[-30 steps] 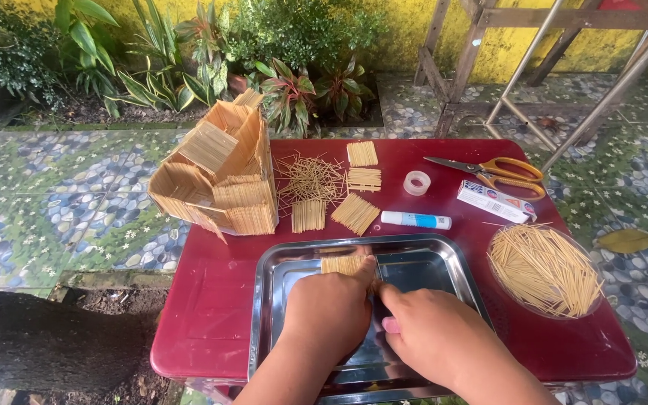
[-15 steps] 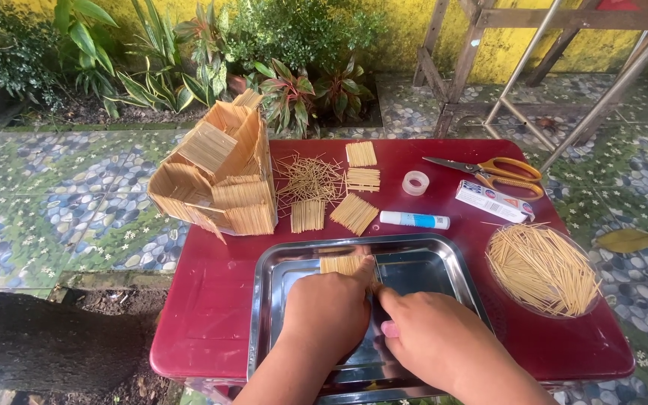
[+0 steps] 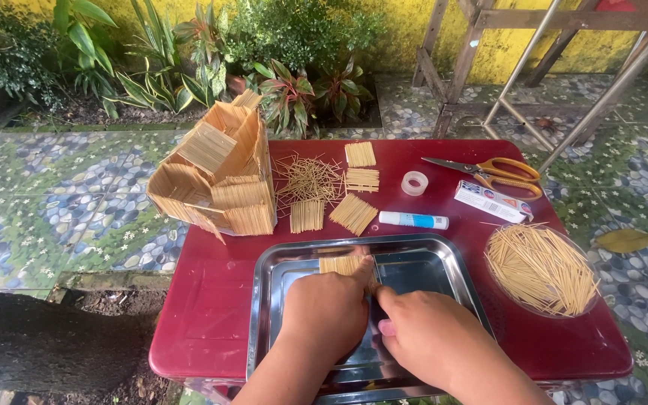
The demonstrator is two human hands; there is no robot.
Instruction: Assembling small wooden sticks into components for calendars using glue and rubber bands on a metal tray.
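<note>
A: What is the left hand (image 3: 328, 311) doing?

B: It is lying knuckles up inside the steel tray (image 3: 444, 259), fingers pressed together and bearing down on a small stick panel (image 3: 341, 263) that is peeking out just beyond its fingertips.

A: And the right hand (image 3: 427, 339)?

B: It is sitting just beside the left one, nearly touching, fingers curled with the tips pointing at the gap between the two hands. Whether it is pinching anything I cannot tell; the left hand is hiding that spot.

A: What is lying around them?

B: Beyond the left hand, past the tray's far rim, a model house of sticks (image 3: 217, 172) is standing on the red table (image 3: 208, 300), with loose sticks (image 3: 307, 177) and flat stick panels (image 3: 353, 212) beside it. Out past the right hand a glue tube (image 3: 413, 220), a tape roll (image 3: 414, 183) and orange-handled scissors (image 3: 498, 172) are lying, and off to its outer side a round dish of sticks (image 3: 541, 268) is sitting.
</note>
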